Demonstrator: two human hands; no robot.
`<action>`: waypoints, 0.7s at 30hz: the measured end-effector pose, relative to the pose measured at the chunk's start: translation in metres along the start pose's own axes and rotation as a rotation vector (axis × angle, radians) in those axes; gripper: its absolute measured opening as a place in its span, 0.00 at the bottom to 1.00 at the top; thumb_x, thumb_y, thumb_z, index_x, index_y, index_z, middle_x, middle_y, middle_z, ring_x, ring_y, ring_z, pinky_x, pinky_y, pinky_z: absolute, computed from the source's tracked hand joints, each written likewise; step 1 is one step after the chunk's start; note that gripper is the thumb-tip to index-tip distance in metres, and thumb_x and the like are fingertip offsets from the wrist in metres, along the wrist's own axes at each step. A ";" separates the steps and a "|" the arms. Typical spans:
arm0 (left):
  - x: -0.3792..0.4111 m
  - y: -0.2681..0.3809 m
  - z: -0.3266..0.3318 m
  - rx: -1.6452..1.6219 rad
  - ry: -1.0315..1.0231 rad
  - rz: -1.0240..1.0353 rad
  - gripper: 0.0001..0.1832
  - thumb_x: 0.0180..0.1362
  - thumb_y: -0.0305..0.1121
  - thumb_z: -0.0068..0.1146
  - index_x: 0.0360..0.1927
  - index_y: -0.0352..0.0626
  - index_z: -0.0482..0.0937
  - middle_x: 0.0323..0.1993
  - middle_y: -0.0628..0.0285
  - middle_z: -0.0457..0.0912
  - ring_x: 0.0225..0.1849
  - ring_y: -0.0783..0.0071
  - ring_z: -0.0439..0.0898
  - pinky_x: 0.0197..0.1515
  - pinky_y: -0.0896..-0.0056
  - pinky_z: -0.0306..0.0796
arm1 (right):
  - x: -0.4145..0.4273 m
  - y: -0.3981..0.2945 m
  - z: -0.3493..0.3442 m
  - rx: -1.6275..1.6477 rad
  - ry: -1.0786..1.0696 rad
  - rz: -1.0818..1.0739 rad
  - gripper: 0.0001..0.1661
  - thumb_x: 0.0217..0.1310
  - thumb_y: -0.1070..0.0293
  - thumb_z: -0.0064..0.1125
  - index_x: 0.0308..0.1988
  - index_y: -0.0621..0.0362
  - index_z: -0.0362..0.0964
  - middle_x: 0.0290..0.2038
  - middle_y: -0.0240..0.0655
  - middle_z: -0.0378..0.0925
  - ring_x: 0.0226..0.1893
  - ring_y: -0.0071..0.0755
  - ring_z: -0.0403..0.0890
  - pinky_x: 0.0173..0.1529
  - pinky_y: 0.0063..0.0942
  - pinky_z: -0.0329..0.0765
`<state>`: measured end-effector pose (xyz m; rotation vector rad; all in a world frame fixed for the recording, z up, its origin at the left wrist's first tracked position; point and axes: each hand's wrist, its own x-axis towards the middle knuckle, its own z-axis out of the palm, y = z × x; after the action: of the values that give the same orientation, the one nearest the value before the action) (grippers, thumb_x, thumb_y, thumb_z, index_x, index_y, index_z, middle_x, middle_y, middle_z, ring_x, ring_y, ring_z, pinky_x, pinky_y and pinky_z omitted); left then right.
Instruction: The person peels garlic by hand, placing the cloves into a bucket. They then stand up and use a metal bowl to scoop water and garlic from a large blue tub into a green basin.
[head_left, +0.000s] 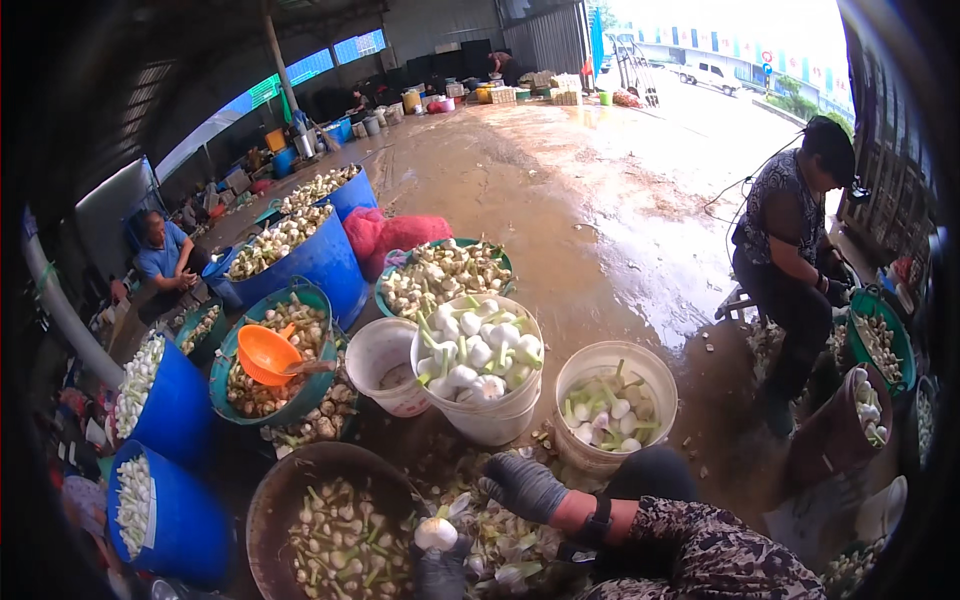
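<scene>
My left hand (441, 571), in a dark glove, holds a white garlic bulb (436, 534) over the right rim of a wide metal basin (259, 517). In the basin lie many garlic bulbs with green stems (341, 536). My right hand (525, 487), in a grey knitted glove, is up and to the right of the bulb, apart from it, with fingers curled; whether it holds something is hidden. Garlic skins and leaves (517, 544) lie heaped below it. Beyond stand a white bucket heaped with peeled bulbs (480, 356) and another white bucket, partly filled (664, 390).
An empty white bucket (382, 360) stands beside the full one. Green tubs, one with an orange colander (264, 351), and blue barrels (176, 525) of garlic stand left. A person (787, 217) sits at right, another (165, 255) at left. The floor (525, 202) is wet.
</scene>
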<state>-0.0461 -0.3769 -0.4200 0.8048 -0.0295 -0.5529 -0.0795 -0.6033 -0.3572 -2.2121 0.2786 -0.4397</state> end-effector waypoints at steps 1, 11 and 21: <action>-0.001 0.005 0.017 -0.036 -0.010 -0.024 0.17 0.64 0.31 0.46 0.54 0.35 0.72 0.49 0.58 0.79 0.52 0.65 0.76 0.52 0.62 0.70 | -0.007 -0.006 0.004 0.143 -0.011 -0.044 0.18 0.59 0.59 0.58 0.45 0.59 0.73 0.38 0.48 0.77 0.36 0.54 0.78 0.41 0.42 0.76; 0.007 -0.003 0.030 0.342 -0.049 0.096 0.17 0.56 0.34 0.62 0.46 0.37 0.75 0.39 0.61 0.79 0.41 0.68 0.79 0.44 0.66 0.76 | -0.031 -0.020 0.030 -0.032 -0.130 -0.202 0.12 0.54 0.62 0.60 0.37 0.54 0.72 0.30 0.45 0.76 0.34 0.54 0.78 0.38 0.43 0.75; 0.015 0.015 0.020 -0.054 -0.002 -0.020 0.22 0.61 0.32 0.56 0.58 0.41 0.67 0.49 0.55 0.74 0.45 0.60 0.79 0.51 0.55 0.77 | 0.000 0.006 -0.003 0.029 0.115 -0.170 0.11 0.56 0.69 0.60 0.42 0.56 0.76 0.36 0.45 0.78 0.35 0.52 0.79 0.39 0.39 0.77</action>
<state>-0.0313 -0.3891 -0.3980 0.7524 -0.0083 -0.5715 -0.0805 -0.6088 -0.3600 -2.1943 0.1445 -0.6607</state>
